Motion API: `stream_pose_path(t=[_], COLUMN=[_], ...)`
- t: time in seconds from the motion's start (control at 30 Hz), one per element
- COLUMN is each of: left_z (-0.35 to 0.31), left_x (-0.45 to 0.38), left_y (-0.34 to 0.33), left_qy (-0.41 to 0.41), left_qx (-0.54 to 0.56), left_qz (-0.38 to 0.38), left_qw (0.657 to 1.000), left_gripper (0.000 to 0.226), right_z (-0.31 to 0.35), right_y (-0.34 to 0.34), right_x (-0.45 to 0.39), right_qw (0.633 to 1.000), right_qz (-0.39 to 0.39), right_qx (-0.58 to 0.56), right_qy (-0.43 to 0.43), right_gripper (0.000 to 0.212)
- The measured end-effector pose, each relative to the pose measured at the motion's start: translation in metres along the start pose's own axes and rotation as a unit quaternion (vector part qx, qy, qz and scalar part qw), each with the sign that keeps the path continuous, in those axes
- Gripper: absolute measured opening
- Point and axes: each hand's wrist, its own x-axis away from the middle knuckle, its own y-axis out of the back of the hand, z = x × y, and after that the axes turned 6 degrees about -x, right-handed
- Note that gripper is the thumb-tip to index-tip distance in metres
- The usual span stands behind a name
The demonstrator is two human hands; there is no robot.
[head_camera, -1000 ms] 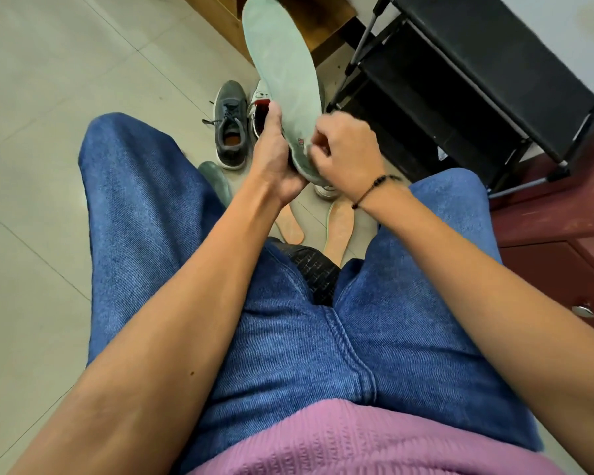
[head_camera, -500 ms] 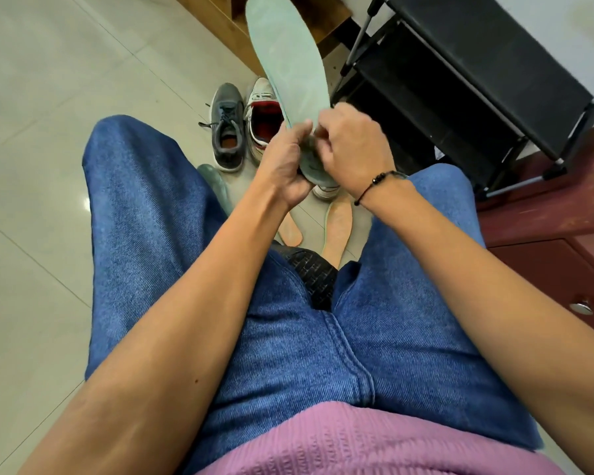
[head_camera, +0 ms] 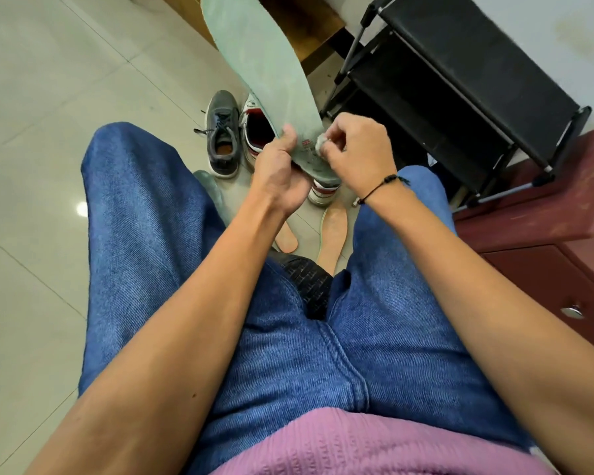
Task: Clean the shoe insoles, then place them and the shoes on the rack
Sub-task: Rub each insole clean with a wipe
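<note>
green insole [head_camera: 264,73] held upright by l hand [head_camera: 282,173]; r hand [head_camera: 354,149] pinches wad [head_camera: 320,142].

A pale green insole [head_camera: 264,73] with a small red mark fills twelve o'clock. Below it sit a dark grey shoe [head_camera: 223,132] and a white shoe [head_camera: 258,132] with red lining. Two tan insoles [head_camera: 333,234] lie centrally. A black rack [head_camera: 460,80] stands at two o'clock beside a maroon cabinet [head_camera: 563,234]. Blue jeans [head_camera: 144,234] and a pink top [head_camera: 357,443] fill six o'clock.
</note>
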Motion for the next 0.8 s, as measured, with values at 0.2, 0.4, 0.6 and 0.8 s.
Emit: stream_pose_path(t=[0.2, 0.4, 0.6, 0.8], left_z=[-0.002, -0.002, -0.001, -0.002], left_x=[-0.001, -0.001, 0.003, 0.004], left_y=[0.002, 0.001, -0.003, -0.001], left_qy=[0.013, 0.014, 0.019, 0.027], left_qx=[0.000, 0.012, -0.010, -0.022], left_qz=[-0.004, -0.007, 0.003, 0.025], left_qw=[1.000, 1.000, 1.000, 0.999], left_gripper=[0.038, 0.037, 0.037, 0.031], right_z=[0.000, 0.003, 0.000, 0.001], right_y=[-0.006, -0.005, 0.000, 0.001], right_x=[0.006, 0.010, 0.004, -0.005], right_qw=[0.996, 0.993, 0.996, 0.997], right_qz=[0.026, 0.049, 0.010, -0.018], right_qx=[0.026, -0.002, 0.003, 0.006], right_qy=[0.076, 0.104, 0.094, 0.076], right_gripper=[0.016, 0.016, 0.015, 0.020])
